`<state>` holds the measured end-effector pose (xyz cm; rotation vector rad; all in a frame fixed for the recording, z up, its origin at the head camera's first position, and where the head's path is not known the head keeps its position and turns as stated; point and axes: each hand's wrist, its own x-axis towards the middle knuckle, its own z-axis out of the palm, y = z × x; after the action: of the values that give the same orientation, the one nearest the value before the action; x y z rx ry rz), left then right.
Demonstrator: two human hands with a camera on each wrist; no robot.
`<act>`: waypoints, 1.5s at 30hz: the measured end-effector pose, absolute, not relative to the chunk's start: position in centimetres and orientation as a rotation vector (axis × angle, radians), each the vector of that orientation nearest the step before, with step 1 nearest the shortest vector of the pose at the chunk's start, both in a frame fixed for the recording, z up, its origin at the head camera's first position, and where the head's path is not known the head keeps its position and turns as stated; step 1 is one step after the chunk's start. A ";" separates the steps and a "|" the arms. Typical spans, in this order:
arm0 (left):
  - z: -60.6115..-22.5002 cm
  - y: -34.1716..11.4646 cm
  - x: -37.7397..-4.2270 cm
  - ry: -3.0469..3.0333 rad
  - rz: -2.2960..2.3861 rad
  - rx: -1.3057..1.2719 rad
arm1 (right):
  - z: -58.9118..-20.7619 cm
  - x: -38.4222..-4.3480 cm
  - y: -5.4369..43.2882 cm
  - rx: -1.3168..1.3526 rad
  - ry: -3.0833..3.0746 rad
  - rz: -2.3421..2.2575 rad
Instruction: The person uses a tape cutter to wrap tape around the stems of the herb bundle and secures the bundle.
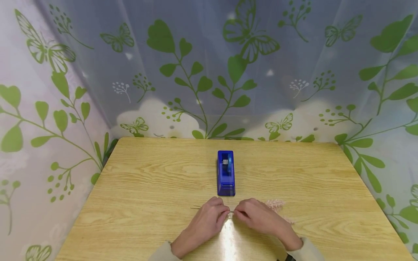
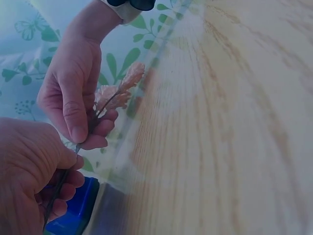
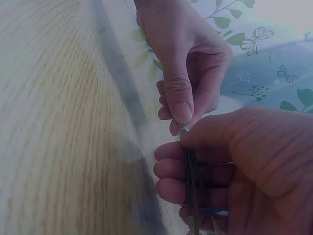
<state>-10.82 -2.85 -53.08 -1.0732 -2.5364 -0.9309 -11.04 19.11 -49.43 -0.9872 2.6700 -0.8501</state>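
Observation:
Both hands meet at the middle of the table's near part, thumbs almost touching. My left hand [image 1: 209, 217] pinches thin dark stems [image 2: 58, 186], whose ends stick out to its left. A short way along, my right hand [image 1: 259, 217] pinches the same stems between thumb and fingers. Pale pink flower sprigs [image 1: 275, 204] on the stems come out beyond the right hand; they show also as feathery flower heads [image 2: 120, 93] in the left wrist view. A small pale shiny bit [image 3: 183, 128] shows on the stems between the thumbs; I cannot tell what it is.
A blue tape dispenser [image 1: 226, 181] stands on the wooden table [image 1: 150, 181] just beyond the hands. Curtains [image 1: 202, 90] printed with green leaves and butterflies hang behind the table and at both sides.

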 end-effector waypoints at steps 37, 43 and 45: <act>-53.2 -2.7 -10.8 -2.576 -0.938 -1.010 | -49.7 -11.1 19.2 -1.043 2.717 -0.892; -53.5 -2.5 -10.6 -2.540 -0.883 -0.949 | -49.7 -11.0 18.9 -1.028 2.828 -0.761; -53.5 -2.5 -10.6 -2.539 -0.875 -0.918 | -49.8 -10.9 18.9 -1.020 2.863 -0.715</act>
<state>-10.58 -2.47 -53.52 -0.9175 -2.5392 -0.8746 -10.95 18.88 -49.75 -1.0200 2.8633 -0.7146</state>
